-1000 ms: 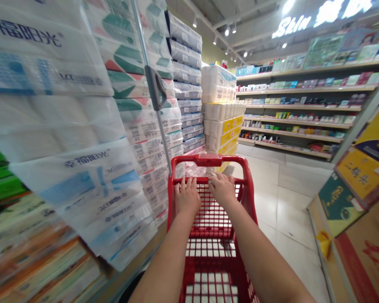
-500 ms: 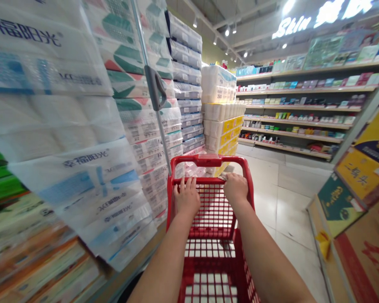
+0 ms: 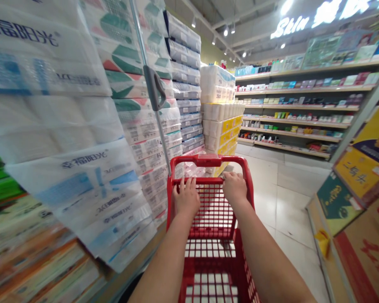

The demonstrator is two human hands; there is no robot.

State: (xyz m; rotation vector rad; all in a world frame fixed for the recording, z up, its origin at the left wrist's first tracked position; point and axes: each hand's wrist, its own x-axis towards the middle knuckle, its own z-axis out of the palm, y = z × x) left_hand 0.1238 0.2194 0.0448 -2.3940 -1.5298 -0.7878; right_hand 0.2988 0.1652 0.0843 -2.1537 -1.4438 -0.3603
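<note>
While the red shopping cart (image 3: 208,264) stands on floor tiles (image 3: 267,185) beside stacked wrapped packs (image 3: 139,134), the left hand (image 3: 188,198) rests, fingers spread, over the cart's crossbar (image 3: 208,180); the right hand (image 3: 235,188) curls at the bar's other end, but what it grips is unclear.

Ceiling spotlights (image 3: 225,30) and a lit "Skin" sign (image 3: 289,27) shine above glossy floor tiles (image 3: 265,189) and shelving (image 3: 303,91); the wall (image 3: 213,51) seems yellowish-green.
</note>
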